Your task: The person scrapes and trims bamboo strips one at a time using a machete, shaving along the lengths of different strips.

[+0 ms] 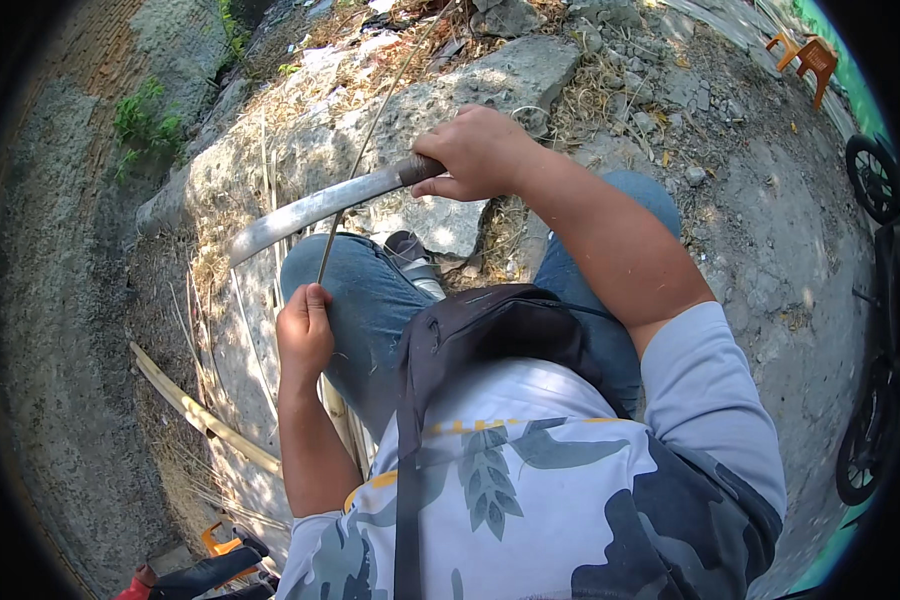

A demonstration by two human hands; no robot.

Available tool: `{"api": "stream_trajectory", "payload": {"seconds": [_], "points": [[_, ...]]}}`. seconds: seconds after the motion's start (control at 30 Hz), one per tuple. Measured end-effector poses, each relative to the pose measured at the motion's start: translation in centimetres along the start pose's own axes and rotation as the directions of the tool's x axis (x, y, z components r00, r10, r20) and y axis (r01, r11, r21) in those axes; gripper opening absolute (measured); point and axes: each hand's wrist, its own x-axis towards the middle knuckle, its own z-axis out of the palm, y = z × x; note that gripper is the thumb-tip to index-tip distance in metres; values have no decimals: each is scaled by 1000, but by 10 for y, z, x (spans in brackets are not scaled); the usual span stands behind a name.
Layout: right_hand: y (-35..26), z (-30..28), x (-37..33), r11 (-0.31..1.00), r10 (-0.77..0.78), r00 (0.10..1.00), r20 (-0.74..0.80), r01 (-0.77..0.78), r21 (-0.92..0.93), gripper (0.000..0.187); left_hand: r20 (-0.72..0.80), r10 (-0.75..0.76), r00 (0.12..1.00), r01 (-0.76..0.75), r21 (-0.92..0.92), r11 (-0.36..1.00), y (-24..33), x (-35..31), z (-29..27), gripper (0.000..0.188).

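My right hand (480, 152) is wrapped round the dark handle of a machete (305, 212), whose long pale blade points left over my left knee. A long, thin strip (329, 252), which looks like split bamboo, is pinched between the thumb and fingers of my left hand (306, 335). From there it runs up and away past the blade, crossing it near the middle. Whether the edge touches or bites into the strip, I cannot tell. Both hands are in front of my bent knees in blue jeans (355, 290).
A split bamboo piece (205, 412) and several thin strips lie on my left beside a rough wall (60, 300). Broken concrete (510, 75) and dry debris lie ahead. Orange chairs (810, 62) and parked motorbikes (873, 180) stand at right. Another person's leg (195, 575) shows lower left.
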Motion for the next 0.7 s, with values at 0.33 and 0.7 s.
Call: {"api": "stream_trajectory", "payload": {"seconds": [0.33,0.7], "points": [[40,-10,-5,934,352,935,-47,-346,91,54,-7,-31,999,31,-22,999,-2,0,-1,43],[-5,8,4,996,-88,994,-58,88,3,48,12,-77,997,78,-75,994,-8,0,-2,44]]}}
